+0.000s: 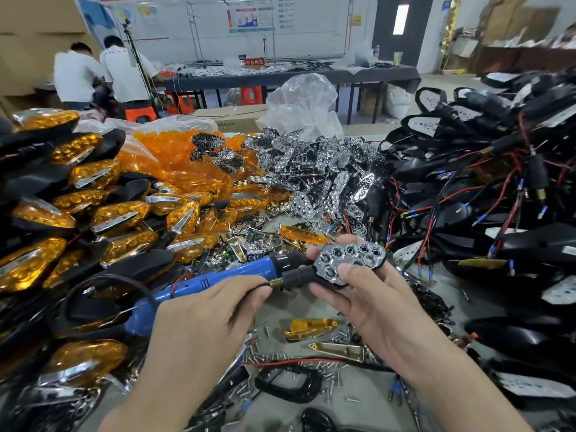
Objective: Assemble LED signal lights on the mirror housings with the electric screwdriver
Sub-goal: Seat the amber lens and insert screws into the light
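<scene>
My right hand [371, 297] grips a black mirror housing [314, 275] with a chrome LED reflector [352, 257] seated in its face, thumb pressing on the reflector. My left hand [205, 316] pinches the housing's threaded brass stem [277, 282] at its left end. The blue electric screwdriver [218, 279] lies on the table just behind my left hand, its black nose beside the housing; neither hand holds it.
Finished amber signal lights [78, 213] are stacked at left. Amber lenses [187, 160] and chrome reflectors [311, 169] are heaped behind. Wired black housings [483, 182] pile up at right. Loose screws [296, 360] and an amber lens [308, 327] lie near the front. Two people sit far left.
</scene>
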Demonstrator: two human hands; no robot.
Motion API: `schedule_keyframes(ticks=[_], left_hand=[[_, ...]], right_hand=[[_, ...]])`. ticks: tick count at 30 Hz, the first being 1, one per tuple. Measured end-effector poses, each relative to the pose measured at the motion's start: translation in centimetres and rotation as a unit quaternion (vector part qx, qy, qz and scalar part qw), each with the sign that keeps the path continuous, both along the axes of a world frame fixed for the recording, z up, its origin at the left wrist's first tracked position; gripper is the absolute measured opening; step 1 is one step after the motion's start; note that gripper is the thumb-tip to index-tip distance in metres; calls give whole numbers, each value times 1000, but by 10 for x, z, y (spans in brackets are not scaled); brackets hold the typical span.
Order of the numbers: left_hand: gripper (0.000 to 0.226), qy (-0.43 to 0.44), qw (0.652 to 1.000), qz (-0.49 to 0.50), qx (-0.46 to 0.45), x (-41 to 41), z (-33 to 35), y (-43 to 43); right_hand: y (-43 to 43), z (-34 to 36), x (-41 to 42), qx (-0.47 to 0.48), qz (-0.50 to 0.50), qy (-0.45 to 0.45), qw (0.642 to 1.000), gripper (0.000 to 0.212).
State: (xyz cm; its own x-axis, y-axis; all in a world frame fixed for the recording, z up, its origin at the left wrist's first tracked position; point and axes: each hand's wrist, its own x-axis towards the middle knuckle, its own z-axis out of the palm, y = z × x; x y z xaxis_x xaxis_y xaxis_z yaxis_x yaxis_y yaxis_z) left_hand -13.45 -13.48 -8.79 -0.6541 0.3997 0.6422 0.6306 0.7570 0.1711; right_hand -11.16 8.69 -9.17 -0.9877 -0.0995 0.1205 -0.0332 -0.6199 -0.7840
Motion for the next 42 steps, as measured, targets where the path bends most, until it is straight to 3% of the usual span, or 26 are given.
schedule_keyframes(ticks=[6,11,21,42], left_hand=[[21,-45,996,25,-67,2,11,0],[29,-44,996,-32,-67,3,20,-6],[39,17,995,-69,-71,-4,24,-22],[37,32,991,-43,-125,-4,35,-31]], right_hand=[[-2,2,-2,4,-32,-24,999,37],[3,3,-3,-9,-44,-20,999,43],[10,1,-6,-14,-50,-17,999,39],[8,2,-6,-48,-45,-23,998,40]])
